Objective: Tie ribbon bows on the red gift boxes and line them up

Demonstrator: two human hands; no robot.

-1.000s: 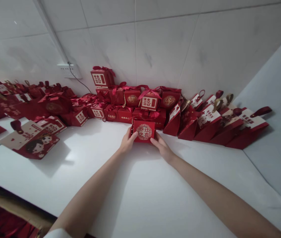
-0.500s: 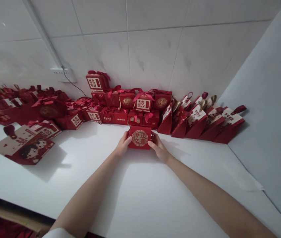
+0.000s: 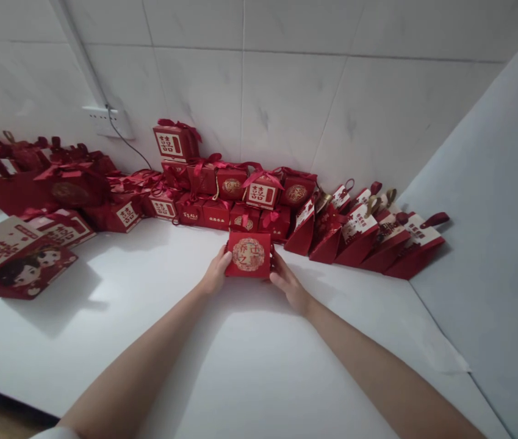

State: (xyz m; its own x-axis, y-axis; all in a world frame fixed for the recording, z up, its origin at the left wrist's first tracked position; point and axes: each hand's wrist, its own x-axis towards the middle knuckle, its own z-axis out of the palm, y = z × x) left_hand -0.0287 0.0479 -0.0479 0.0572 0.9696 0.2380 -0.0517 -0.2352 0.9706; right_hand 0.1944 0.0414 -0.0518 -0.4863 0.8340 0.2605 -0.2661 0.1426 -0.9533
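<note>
Between my hands is a red gift box [image 3: 248, 255] with a round gold emblem on its front, in the middle of the white table [image 3: 259, 360]. My left hand [image 3: 215, 268] grips its left side, thumb at the front edge. On the right side, my right hand [image 3: 288, 281] holds it with the thumb near the lower front corner. The fingers behind the box are partly hidden. Just behind it stand stacked red gift boxes [image 3: 215, 213], several tied with ribbon bows. One box with a white label [image 3: 176, 143] sits on top at the stack's left end.
Triangular red boxes with ribbon loops [image 3: 362, 235] lean in a row at the right, near a pale side panel [image 3: 492, 201]. A larger box with cartoon faces [image 3: 23, 262] stands at the left. Behind are more red boxes [image 3: 69, 186] and a wall socket [image 3: 107, 122] with a cable.
The view has shifted, so the left-hand boxes sit further left in the picture. Both hands keep hold of the red box, which appears slightly nearer and turned a little.
</note>
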